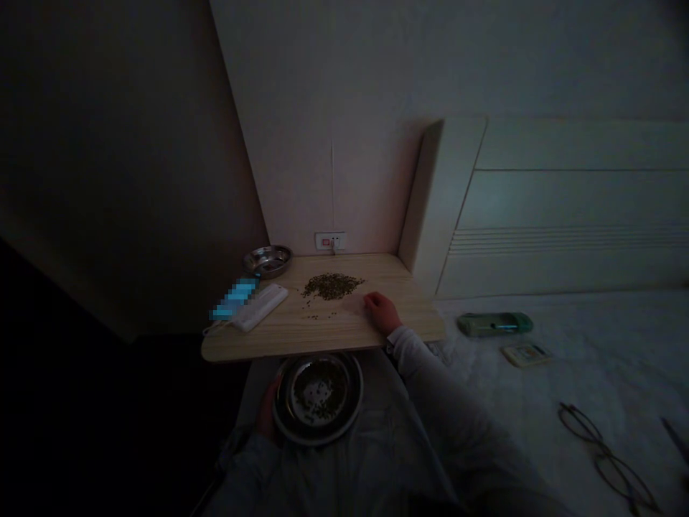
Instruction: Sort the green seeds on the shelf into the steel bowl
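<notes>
Low in the head view, my left hand (268, 411) grips the left rim of a round metal plate (354, 391), dark in this light. Small greenish grains, perhaps beans or seeds, lie scattered in its middle. Above it, a pile of the same small grains (332, 286) is spread on a light wooden tabletop (301, 337), with a few loose ones in front. My right hand (382, 312) rests at the tabletop's right side, just right of the pile. Its fingers are curled closed, and whatever they hold, if anything, is hidden.
A metal bowl (268, 261) stands at the tabletop's back left. In front of it are a lit phone (235, 298) and a white power strip or power bank (261, 307) with a cable. On the bed at right lie a green case (495, 324), a small card-like item (526, 355) and glasses (606, 452).
</notes>
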